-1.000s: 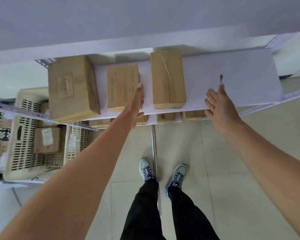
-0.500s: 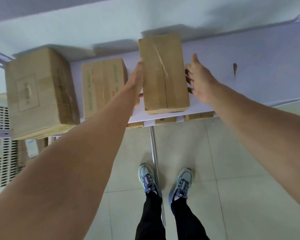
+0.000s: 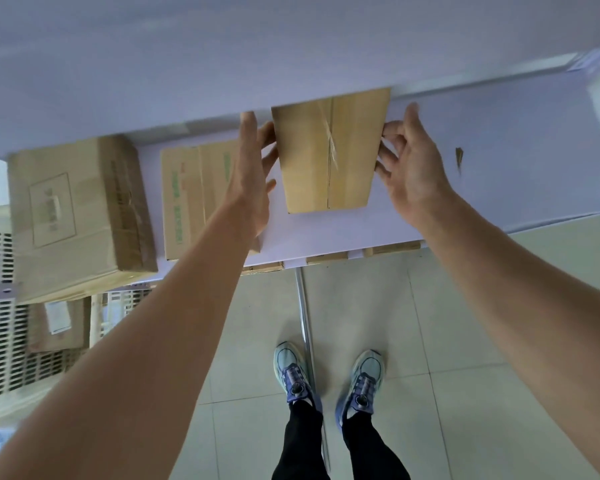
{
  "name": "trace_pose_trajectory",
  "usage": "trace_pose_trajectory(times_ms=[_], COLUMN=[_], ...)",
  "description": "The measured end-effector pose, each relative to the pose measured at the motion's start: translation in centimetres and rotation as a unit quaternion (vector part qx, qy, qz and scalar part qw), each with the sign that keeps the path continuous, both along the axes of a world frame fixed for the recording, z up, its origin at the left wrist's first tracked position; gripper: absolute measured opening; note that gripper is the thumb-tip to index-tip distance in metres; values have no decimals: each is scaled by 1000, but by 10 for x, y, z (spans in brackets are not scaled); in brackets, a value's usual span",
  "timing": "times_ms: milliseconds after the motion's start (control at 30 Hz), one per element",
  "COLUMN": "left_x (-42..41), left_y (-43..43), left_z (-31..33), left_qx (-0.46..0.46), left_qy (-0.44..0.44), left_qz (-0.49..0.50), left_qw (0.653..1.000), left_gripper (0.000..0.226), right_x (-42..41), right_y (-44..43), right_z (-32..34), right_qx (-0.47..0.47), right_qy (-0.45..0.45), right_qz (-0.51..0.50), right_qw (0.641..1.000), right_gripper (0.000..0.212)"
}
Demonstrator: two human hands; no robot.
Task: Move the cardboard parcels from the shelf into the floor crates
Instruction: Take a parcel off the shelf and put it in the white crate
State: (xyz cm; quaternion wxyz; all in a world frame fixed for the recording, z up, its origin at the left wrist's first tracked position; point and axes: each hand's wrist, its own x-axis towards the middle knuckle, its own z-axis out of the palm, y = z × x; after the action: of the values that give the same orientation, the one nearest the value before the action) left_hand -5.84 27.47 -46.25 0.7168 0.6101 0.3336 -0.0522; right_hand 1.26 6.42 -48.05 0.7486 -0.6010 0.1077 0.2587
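A taped cardboard parcel (image 3: 328, 150) is held between both my hands over the white shelf (image 3: 482, 174). My left hand (image 3: 252, 174) presses its left side and my right hand (image 3: 407, 164) grips its right side. The parcel looks tilted, its far end under the upper shelf board. To its left lies a flat parcel with green print (image 3: 194, 195), and a big box (image 3: 73, 209) stands at the shelf's left end.
A beige slotted floor crate (image 3: 7, 344) stands at the lower left with a labelled parcel (image 3: 59, 323) inside. More parcels (image 3: 326, 259) peek out from a lower shelf. A metal shelf post (image 3: 305, 317) runs down between my feet on the tiled floor.
Both hands went from reaching toward the shelf to closing on the sides of the middle parcel, which now appears lifted and tilted. The camera has shifted.
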Motion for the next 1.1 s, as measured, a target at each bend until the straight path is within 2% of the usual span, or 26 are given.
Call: trace_pose_trajectory(times_ms=[133,233,333,500,667,767,833,900,1100], left_x=[-17,-28,-41,-49,-55,-61,-66,-70,-88], left_y=[-6,-9,-15,-18,-18,-20,-23,-28,-40], left_z=[-2,-6,-10,-6,2,4,0,-2,-19], left_qx=[-16,-25,-43,-56,-73,-95,-107,-121,-119], left_qy=[-2,7,16,39,25,7,-5,-3,-1], left_qz=[-3,18,22,-5,12,30,18,19,-11], left_qw=[1000,1000,999,998,997,995,994,993,993], left_gripper=[77,72,60,78,78,67,77,83,68], right_x=[-18,-27,-36,-43,-47,-53,-59,-65,-81], right_y=[-4,-5,-10,-10,-11,-13,-13,-15,-15], right_z=[-2,-8,-11,-5,1,6,6,0,-17], right_qx=[1,-21,-48,-72,-59,-29,-4,2,11], right_qy=[-4,9,30,76,83,88,97,99,85], right_qz=[-7,-11,16,31,-15,-20,-12,-8,8], right_qw=[1000,1000,998,994,995,996,995,995,996], right_gripper=[65,53,66,72,45,61,70,68,67])
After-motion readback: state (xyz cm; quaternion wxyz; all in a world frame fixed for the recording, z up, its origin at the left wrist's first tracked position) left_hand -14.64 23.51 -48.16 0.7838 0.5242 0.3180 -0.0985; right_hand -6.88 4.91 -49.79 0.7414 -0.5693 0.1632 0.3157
